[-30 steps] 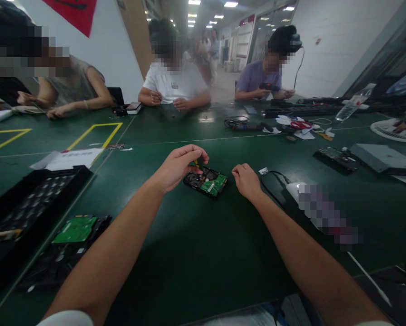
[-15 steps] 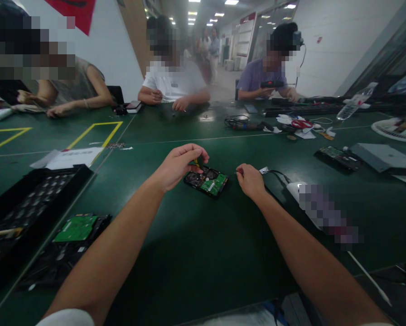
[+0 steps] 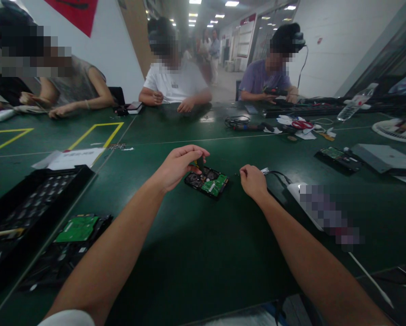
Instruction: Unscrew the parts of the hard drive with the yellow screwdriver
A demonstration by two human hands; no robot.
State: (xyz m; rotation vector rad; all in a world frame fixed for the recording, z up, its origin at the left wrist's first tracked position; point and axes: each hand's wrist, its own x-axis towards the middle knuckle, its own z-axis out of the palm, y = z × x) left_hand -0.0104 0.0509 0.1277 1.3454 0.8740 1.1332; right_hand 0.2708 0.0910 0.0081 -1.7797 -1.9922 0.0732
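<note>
A hard drive (image 3: 214,184) lies on the green table with its green circuit board facing up. My left hand (image 3: 181,166) is closed round a short screwdriver (image 3: 200,164) with a yellow and dark handle, held upright over the drive's far left part. The screwdriver's tip is hard to make out. To the right of the drive, my right hand (image 3: 253,180) rests on the table with its fingers curled together; whatever they hold, if anything, is hidden. Tiny dark bits, perhaps screws (image 3: 237,174), lie just left of its fingertips.
Left are a black tray (image 3: 84,174) and drives with a green board (image 3: 76,227). Right are a white power strip (image 3: 296,192) with a cable, another drive (image 3: 339,158), a grey box (image 3: 386,158) and a bottle (image 3: 357,102). Several people sit across the table.
My right hand has shifted slightly right, away from the tiny bits on the table. My left hand stays over the drive, and more of the screwdriver handle shows.
</note>
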